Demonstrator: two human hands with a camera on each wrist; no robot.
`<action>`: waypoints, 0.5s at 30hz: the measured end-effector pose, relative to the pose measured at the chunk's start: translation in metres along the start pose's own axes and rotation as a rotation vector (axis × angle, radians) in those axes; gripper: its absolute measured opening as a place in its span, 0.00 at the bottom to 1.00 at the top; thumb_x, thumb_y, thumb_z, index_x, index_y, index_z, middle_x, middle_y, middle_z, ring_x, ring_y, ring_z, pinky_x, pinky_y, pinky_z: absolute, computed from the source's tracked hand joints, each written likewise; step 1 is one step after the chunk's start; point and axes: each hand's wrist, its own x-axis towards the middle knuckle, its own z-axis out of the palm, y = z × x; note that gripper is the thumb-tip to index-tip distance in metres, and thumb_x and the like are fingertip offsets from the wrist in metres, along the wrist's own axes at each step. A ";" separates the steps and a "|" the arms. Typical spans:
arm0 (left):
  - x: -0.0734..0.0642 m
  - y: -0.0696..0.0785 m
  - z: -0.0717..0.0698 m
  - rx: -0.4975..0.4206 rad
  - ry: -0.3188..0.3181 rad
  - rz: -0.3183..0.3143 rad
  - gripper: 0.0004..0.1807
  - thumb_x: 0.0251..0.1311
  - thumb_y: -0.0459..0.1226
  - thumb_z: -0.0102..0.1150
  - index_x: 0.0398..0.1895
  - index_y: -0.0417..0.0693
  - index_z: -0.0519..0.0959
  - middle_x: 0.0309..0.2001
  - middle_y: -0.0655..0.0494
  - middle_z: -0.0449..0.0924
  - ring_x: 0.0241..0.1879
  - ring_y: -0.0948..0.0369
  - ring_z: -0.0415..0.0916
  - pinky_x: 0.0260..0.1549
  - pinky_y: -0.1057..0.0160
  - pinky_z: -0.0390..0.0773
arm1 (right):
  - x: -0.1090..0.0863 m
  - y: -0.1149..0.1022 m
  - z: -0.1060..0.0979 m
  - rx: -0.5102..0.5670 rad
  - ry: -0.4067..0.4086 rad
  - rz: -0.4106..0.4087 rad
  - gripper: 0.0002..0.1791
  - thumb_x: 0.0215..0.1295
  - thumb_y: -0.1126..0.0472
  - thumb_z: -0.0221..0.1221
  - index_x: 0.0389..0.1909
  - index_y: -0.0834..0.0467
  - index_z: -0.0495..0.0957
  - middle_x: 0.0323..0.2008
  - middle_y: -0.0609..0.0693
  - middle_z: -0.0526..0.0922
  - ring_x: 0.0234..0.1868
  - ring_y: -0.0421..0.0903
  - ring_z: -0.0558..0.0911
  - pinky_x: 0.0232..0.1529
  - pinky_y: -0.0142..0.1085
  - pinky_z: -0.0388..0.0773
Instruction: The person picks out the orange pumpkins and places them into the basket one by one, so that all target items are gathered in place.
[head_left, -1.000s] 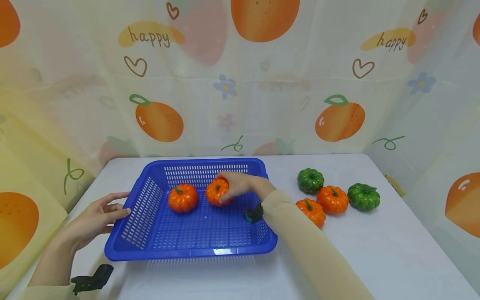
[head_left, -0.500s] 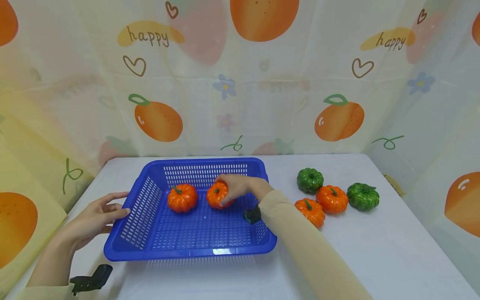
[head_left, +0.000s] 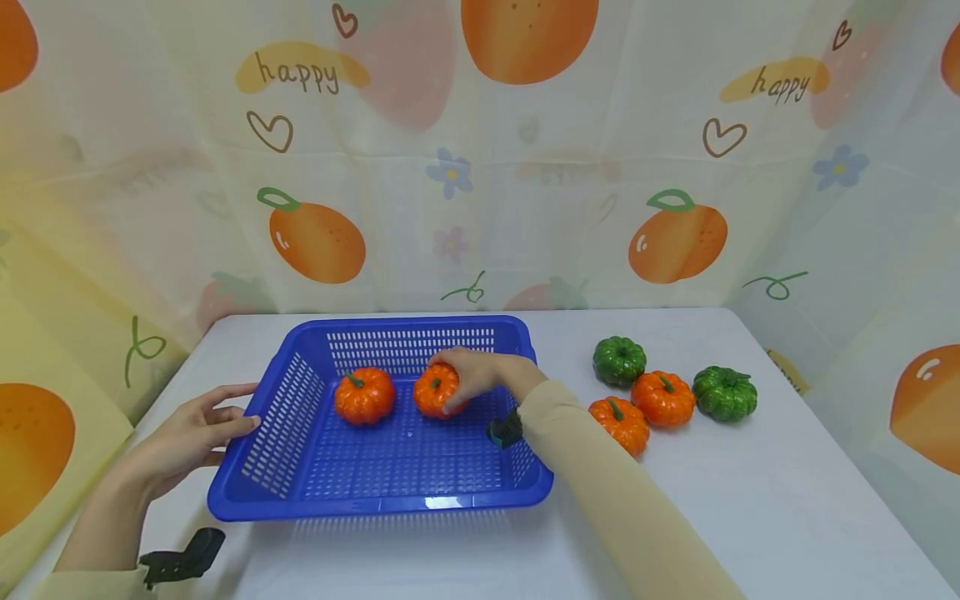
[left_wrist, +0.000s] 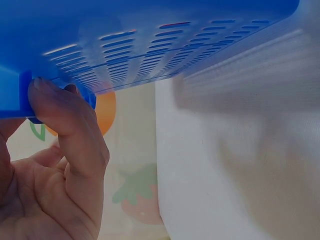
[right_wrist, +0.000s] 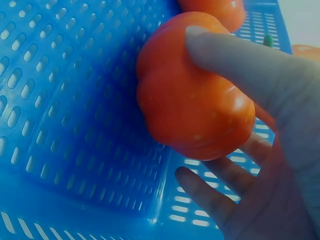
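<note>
A blue slotted plastic basket [head_left: 375,505] stands on the table. On its left side my left hand [head_left: 187,429] grips the rim; the left wrist view shows a finger of that hand [left_wrist: 75,165] hooked on the basket edge [left_wrist: 150,20]. Inside, my right hand [head_left: 478,373] holds a small glossy orange pumpkin [head_left: 432,392] with a green stem. Up close in the right wrist view, the thumb presses one side of the pumpkin [right_wrist: 195,105] and fingers lie at the other. Left of it in the basket sits another orange pumpkin [head_left: 365,397].
Right of the basket, several small pumpkins lie on the white table [head_left: 757,517]: a green one [head_left: 619,361] at the back, an orange one [head_left: 663,400], a green one [head_left: 726,394], and an orange one [head_left: 622,427] partly behind the right sleeve. A fruit-printed cloth [head_left: 525,250] hangs behind.
My right hand has come down slightly with the orange pumpkin, which sits a little lower in the basket. The left hand and the basket stay put.
</note>
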 end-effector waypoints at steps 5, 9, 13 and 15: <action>0.000 0.000 0.000 -0.008 -0.003 0.003 0.39 0.62 0.42 0.54 0.69 0.38 0.46 0.34 0.52 0.71 0.34 0.60 0.76 0.36 0.56 0.79 | -0.002 0.001 0.000 -0.010 -0.005 0.044 0.39 0.53 0.52 0.65 0.65 0.45 0.59 0.62 0.52 0.60 0.58 0.49 0.66 0.59 0.44 0.67; -0.001 0.000 -0.001 -0.005 0.001 -0.004 0.40 0.62 0.43 0.55 0.69 0.38 0.46 0.34 0.51 0.71 0.34 0.60 0.76 0.36 0.55 0.79 | -0.003 0.002 0.000 -0.021 -0.007 0.056 0.40 0.54 0.53 0.65 0.67 0.46 0.57 0.62 0.52 0.60 0.58 0.49 0.66 0.59 0.44 0.66; 0.000 0.000 0.000 -0.011 -0.003 -0.001 0.40 0.62 0.43 0.54 0.69 0.38 0.45 0.34 0.52 0.71 0.34 0.60 0.76 0.36 0.56 0.79 | -0.003 0.003 0.001 -0.019 -0.001 0.058 0.41 0.53 0.52 0.65 0.67 0.46 0.56 0.62 0.52 0.61 0.58 0.49 0.66 0.60 0.45 0.65; 0.000 -0.001 0.000 -0.011 -0.002 -0.002 0.40 0.62 0.43 0.54 0.69 0.38 0.45 0.34 0.52 0.71 0.33 0.60 0.76 0.36 0.56 0.79 | -0.003 0.003 0.001 -0.018 0.001 0.056 0.41 0.53 0.52 0.65 0.67 0.45 0.56 0.62 0.52 0.60 0.58 0.49 0.66 0.61 0.45 0.65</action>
